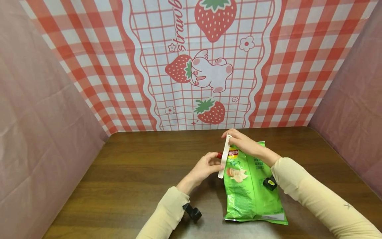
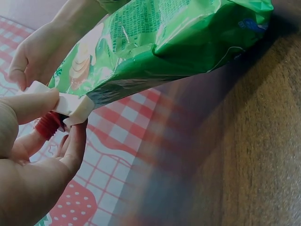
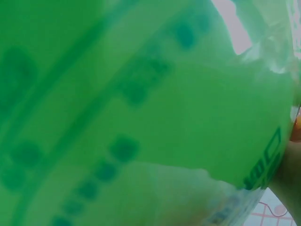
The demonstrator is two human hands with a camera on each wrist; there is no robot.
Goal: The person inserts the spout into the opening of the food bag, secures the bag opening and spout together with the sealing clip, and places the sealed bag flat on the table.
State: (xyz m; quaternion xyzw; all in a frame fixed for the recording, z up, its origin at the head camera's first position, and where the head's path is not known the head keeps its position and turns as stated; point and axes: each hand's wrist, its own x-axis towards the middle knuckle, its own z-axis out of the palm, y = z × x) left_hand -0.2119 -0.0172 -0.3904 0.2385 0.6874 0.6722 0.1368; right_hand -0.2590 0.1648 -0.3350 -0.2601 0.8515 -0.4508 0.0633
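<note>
A green chip bag [image 1: 253, 186] lies on the table, its left edge held in a long white bag sealing clip [image 1: 224, 159]. My left hand [image 1: 205, 167] pinches the clip's near end, thumb on top and fingers beneath, as the left wrist view shows. A ridged red piece [image 2: 47, 125] sticks out from the clip's side beside those fingers. At the clip's far end, my right hand [image 1: 243, 144] grips with its fingertips, its palm over the bag's upper corner. Bright green bag surface [image 3: 188, 117] fills most of the right wrist view and hides the right fingers.
The brown wood-grain table [image 1: 134, 179] spreads out left of the bag. Behind it hangs a red-and-white checked cloth [image 1: 194, 83] with strawberry prints. Pinkish cloth [image 1: 53, 99] drapes along the sides. A small black camera [image 1: 194, 213] sits on the left wrist.
</note>
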